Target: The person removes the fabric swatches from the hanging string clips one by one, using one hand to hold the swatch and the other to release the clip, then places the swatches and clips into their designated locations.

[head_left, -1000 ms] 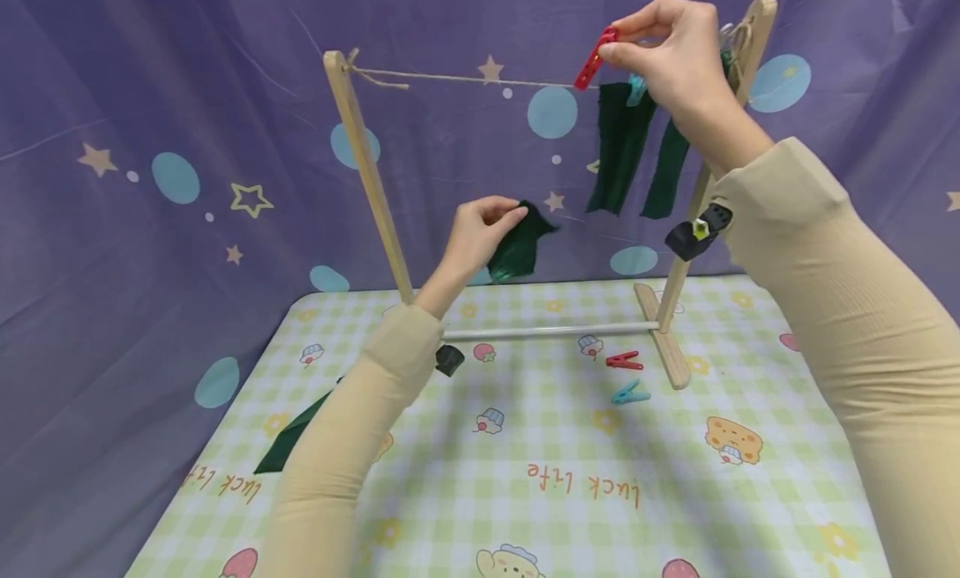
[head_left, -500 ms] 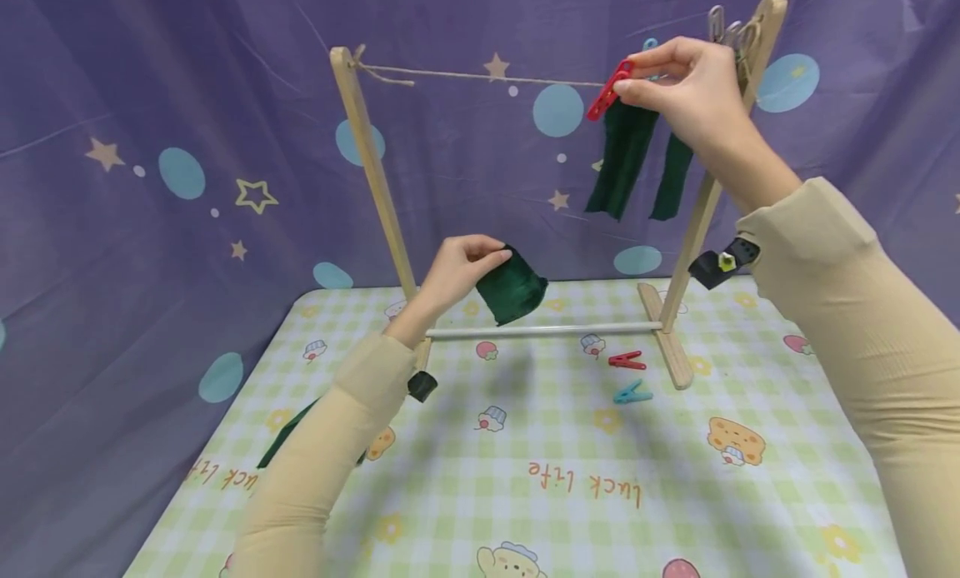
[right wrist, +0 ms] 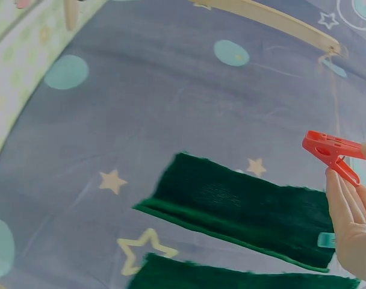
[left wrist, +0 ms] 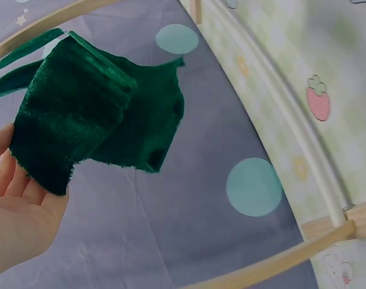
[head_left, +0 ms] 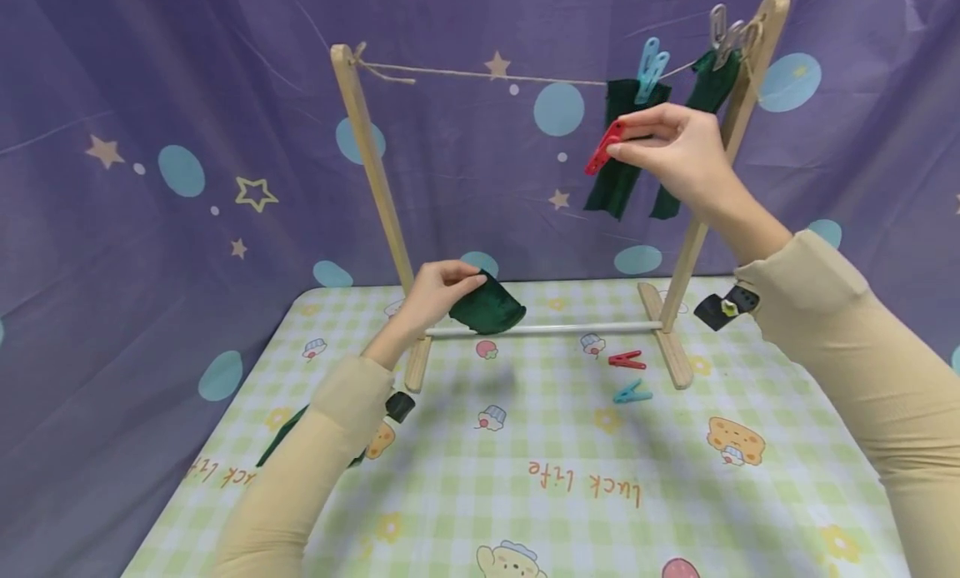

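Observation:
My left hand (head_left: pixel 433 295) pinches the top corner of a dark green velvety cloth (head_left: pixel 489 306), held in the air near the left post. Seen from the left wrist, this cloth (left wrist: pixel 74 105) hangs folded over. Between thumb and fingertips of my right hand (head_left: pixel 686 149) is a red clothespin (head_left: pixel 602 149), in front of a green cloth (head_left: pixel 613 191) hanging on the line. A light blue clothespin (head_left: pixel 651 70) fastens that cloth to the string (head_left: pixel 480 73). Farther right, clear clips (head_left: pixel 723 37) hold another green cloth (head_left: pixel 712 82).
Two wooden posts (head_left: pixel 375 170) carry the string, and a white bar (head_left: pixel 558 329) joins them low down. On the checked tablecloth (head_left: pixel 555 445) lie a red clothespin (head_left: pixel 627 360) and a light blue one. Another green cloth (head_left: pixel 283 433) is partly behind the left sleeve.
My right hand has come down from string height with the red clothespin. The left hand has moved down and leftward, still holding its cloth.

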`<state>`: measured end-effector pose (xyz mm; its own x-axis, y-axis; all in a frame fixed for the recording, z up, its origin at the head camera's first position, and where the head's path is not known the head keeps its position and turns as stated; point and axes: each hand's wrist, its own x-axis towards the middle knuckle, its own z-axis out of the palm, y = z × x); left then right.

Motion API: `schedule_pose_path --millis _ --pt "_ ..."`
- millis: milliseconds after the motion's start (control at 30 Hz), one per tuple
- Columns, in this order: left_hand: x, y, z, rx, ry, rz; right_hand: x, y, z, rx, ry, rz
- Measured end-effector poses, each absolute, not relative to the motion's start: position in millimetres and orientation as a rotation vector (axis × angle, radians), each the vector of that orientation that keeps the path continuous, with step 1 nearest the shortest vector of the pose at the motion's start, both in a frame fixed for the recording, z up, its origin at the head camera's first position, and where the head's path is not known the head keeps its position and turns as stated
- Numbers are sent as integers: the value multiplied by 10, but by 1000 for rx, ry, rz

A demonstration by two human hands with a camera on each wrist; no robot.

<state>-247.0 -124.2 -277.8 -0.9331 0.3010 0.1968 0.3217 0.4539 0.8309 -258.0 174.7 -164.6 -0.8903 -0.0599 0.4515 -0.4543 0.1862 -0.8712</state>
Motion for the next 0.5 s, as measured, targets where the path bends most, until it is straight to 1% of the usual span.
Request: schedule_pose_path --millis 267,500 --pt "-2431 -1384 -2907 -601 -2691 -1507 -2514 1779 -2027 520 -2298 1677" --pt "-2397 -1484 -2998 -572 -2753 -1477 -2479 1844 -2365 483 -2409 1669"
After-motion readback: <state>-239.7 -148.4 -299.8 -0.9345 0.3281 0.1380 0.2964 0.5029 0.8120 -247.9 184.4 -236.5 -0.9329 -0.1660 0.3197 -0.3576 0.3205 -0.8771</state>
